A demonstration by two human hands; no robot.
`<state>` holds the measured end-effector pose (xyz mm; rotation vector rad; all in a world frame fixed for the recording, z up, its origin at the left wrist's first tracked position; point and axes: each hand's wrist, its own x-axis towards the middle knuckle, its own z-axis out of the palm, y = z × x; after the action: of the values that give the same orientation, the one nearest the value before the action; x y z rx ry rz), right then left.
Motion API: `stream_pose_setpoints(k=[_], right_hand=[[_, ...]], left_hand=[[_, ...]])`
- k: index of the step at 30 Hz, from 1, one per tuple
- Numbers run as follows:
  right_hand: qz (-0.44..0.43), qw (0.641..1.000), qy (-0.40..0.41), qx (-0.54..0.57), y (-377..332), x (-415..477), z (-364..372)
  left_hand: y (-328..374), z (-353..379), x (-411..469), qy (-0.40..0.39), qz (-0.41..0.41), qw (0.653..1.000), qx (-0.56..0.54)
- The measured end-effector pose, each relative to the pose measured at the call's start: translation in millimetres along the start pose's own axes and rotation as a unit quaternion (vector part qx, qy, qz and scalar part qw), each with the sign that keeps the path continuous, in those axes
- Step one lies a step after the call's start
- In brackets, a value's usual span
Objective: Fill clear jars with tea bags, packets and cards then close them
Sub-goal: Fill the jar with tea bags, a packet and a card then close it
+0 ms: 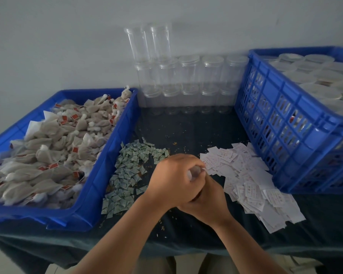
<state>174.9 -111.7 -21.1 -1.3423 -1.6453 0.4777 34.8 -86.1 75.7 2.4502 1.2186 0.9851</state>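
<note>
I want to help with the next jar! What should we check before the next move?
1. Tea bags in the blue tray: a big heap, ok.
2. Green packets: piled beside the tray, ok.
3. White cards: piled beside the blue crate, ok.
4. Empty clear jars: stacked against the wall at the back, ok.
5. Grip: left hand curls round a pale thing, right hand pressed against it with fingers hidden; what is held, cannot tell.
</note>
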Motion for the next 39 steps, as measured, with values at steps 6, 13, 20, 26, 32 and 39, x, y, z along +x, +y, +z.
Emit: stream_pose_setpoints(k=[6, 13, 20, 26, 32, 39], right_hand=[[-0.015, 0.999, -0.007, 0.030, 0, 1, 4], [-0.014, 0.997, 0.011, -0.075, 1, 0, 9], [-0.025, 0.992, 0.101, -0.076, -13, 1, 5], [-0.032, 0.983, 0.136, -0.116, -10, 5, 0], [0.015, 0.995, 0.101, -0.008, -8, 2, -5], [0.050, 0.995, 0.081, 0.044, -7, 3, -5]], left_hand=[[2, -4, 2, -0.045, -0.038, 0.998, -0.010], [14, 23, -2, 0.038, -0.192, 0.979, 0.057], [19, 29, 0, 0.093, -0.170, 0.978, 0.077], [18, 33, 4, 0.065, -0.188, 0.980, -0.009], [-6, 21, 11, 0.013, -0.178, 0.981, -0.073], [-15, 19, 15, -0.024, -0.162, 0.979, -0.122]])
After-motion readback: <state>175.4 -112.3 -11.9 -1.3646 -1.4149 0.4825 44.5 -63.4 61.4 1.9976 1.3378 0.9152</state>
